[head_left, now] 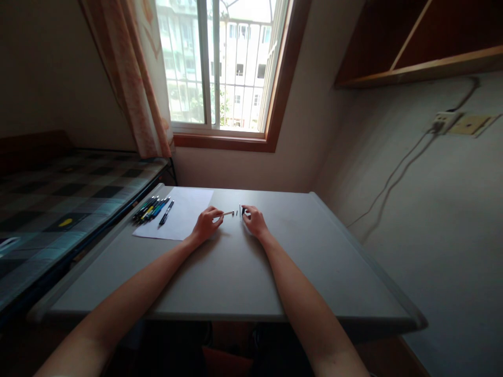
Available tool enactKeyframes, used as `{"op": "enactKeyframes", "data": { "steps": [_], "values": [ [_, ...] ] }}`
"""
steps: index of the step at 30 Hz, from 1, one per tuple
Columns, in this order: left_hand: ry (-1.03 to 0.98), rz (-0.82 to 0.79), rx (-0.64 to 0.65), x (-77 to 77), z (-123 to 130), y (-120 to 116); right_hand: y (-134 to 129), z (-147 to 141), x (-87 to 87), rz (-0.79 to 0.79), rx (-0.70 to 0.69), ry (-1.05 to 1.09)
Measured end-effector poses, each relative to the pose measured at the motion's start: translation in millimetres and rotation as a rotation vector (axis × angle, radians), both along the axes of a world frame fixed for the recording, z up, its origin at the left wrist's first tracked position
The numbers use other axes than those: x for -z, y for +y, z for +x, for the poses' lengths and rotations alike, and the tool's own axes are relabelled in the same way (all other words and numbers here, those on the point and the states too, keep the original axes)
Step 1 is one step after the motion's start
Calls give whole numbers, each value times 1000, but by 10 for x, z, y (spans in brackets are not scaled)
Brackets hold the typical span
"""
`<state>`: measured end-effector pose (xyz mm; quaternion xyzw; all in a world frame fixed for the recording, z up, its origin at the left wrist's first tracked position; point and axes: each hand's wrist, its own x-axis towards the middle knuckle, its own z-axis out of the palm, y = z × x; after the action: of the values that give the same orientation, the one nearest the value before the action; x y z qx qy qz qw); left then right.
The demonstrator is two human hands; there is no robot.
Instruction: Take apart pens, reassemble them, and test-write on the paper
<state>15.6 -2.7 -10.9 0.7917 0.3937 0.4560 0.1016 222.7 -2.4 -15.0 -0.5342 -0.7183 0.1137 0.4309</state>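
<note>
My left hand (207, 221) is closed in a pinch on a thin white stick (228, 213) with a darker end that points right. My right hand (254, 220) is also closed, its fingertips around a small dark piece (243, 211) with a thin pale upright edge beside it; its kind is too small to make out. Between the two hands is a tiny dark part (236, 213), and whether it lies on the table or is held I cannot tell. Both hands are above the far middle of the grey table (220, 283).
A white paper sheet (184, 201) lies at the table's far left. Several pens (151, 209) are bunched at its left edge, with one dark pen (166, 213) apart from them. A bed (78, 193) stands left, a wall with a plugged-in cable (393, 175) right.
</note>
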Motion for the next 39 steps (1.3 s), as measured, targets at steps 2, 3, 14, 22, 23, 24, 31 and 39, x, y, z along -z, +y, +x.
{"op": "enactKeyframes", "data": {
  "steps": [2,3,14,22,23,24,31,39],
  "values": [
    [-4,-5,5,-1,1,-1,-7,0,-14,13,-2,8],
    [-5,-7,8,-1,2,-1,-8,0,-18,17,-3,10],
    [0,0,10,2,3,0,28,16,13,56,16,28],
    [0,8,6,21,6,16,17,16,2,46,16,40],
    [2,9,6,23,5,17,17,17,4,49,19,44],
    [4,8,6,24,3,18,18,18,5,54,24,49],
    [-3,4,10,25,-9,23,-27,8,-93,143,91,111],
    [-44,18,1,-3,-3,12,-181,-108,-363,218,106,199]
  ]
}}
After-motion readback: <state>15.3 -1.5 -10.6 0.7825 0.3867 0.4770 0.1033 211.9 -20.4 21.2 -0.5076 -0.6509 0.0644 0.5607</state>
